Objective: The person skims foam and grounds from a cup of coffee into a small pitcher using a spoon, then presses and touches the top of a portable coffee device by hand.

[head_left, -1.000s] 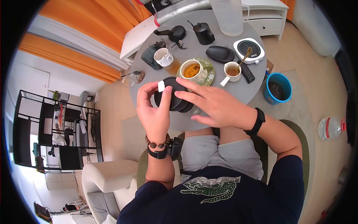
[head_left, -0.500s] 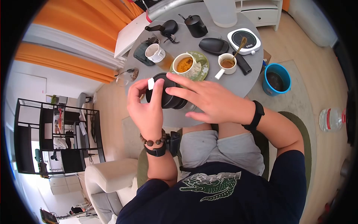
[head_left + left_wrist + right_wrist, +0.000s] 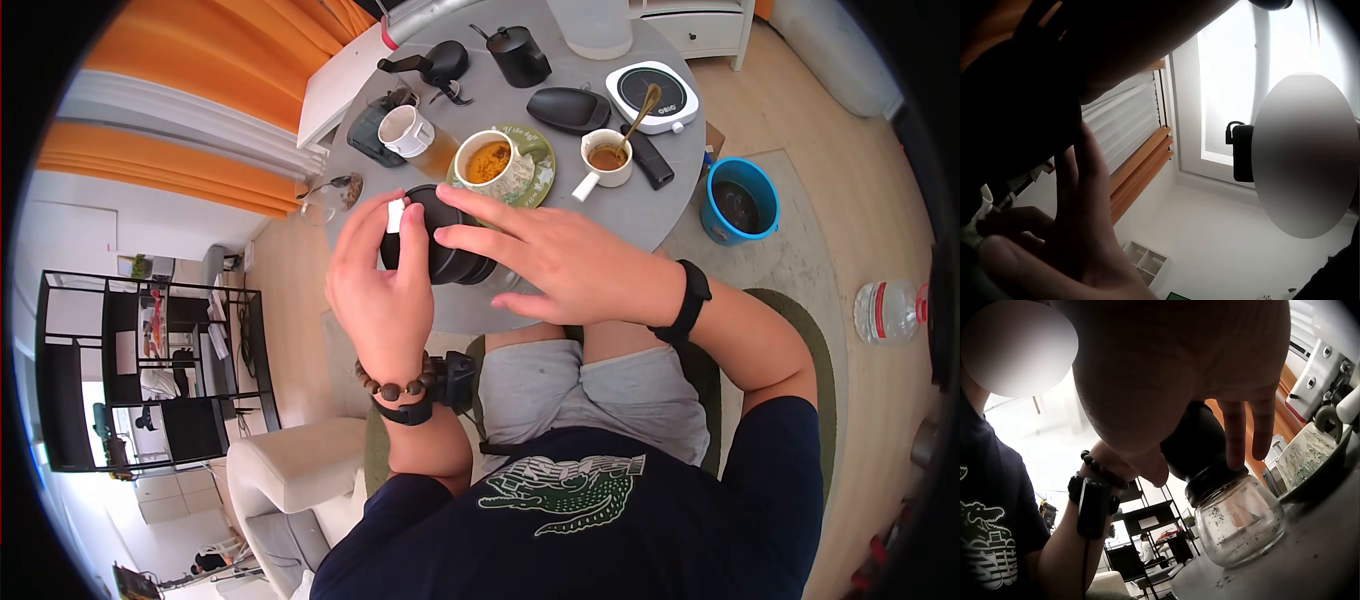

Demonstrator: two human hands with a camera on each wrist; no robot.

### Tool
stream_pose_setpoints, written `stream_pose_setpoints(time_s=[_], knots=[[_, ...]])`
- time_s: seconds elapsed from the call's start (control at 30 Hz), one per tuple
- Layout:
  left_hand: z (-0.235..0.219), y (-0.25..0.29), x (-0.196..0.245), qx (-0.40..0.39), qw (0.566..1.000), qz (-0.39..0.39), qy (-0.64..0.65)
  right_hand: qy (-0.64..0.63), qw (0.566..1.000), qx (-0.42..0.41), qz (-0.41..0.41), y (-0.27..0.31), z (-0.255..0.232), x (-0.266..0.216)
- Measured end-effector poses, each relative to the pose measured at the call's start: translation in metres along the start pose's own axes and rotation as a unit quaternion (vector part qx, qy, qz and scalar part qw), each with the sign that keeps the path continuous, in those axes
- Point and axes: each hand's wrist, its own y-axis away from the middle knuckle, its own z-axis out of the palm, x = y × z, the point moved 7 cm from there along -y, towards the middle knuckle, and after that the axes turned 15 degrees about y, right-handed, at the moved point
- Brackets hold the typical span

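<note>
In the head view a black coffee grinder (image 3: 458, 258) stands at the table's near edge; the right wrist view shows its glass jar (image 3: 1239, 526), dusted inside with dark grounds. My left hand (image 3: 378, 295) is over the grinder's left rim. Its thumb and forefinger pinch a small white piece (image 3: 395, 216) there. From the other side my right hand (image 3: 555, 265) reaches in, palm down. Its forefinger and middle finger extend to the grinder's top, with the thumb held apart from them.
A cup (image 3: 486, 160) of yellow-orange liquid sits on a green saucer (image 3: 540, 178) beyond the grinder. Around it are a white-handled small pot (image 3: 608, 160) with a spoon, a black kettle (image 3: 517, 55) and a white hot plate (image 3: 652, 97). A blue bucket (image 3: 739, 200) stands on the floor.
The head view has shifted, so everything appears further left and up. My left fingers have straightened and slid slightly left at the rim; the right hand keeps its place at the grinder.
</note>
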Motion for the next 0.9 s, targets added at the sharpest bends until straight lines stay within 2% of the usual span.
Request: stream_pose_setpoints(time_s=[0.03, 0.1, 0.33, 0.4, 0.73, 0.9], knots=[[-0.001, -0.001, 0.002, 0.0, 1.0, -0.001, 0.0, -0.003, 1.0, -0.009, 0.004, 0.0, 0.0, 0.0], [0.001, -0.004, -0.004, -0.012, 0.999, -0.049, 0.012, -0.006, 1.0, -0.02, 0.01, -0.002, 0.0, 0.003], [-0.002, -0.012, -0.018, -0.089, 0.988, -0.062, 0.109, -0.012, 0.999, -0.028, 0.016, -0.002, -0.002, 0.005], [-0.001, -0.015, -0.017, -0.135, 0.986, -0.012, 0.095, -0.013, 0.999, -0.032, 0.019, -0.002, -0.002, 0.005], [-0.002, -0.018, -0.016, -0.169, 0.978, 0.027, 0.121, -0.008, 0.999, -0.029, 0.017, 0.001, -0.003, 0.002], [-0.001, -0.015, -0.022, -0.165, 0.969, 0.027, 0.18, -0.013, 0.999, -0.026, 0.013, 0.001, -0.001, -0.002]])
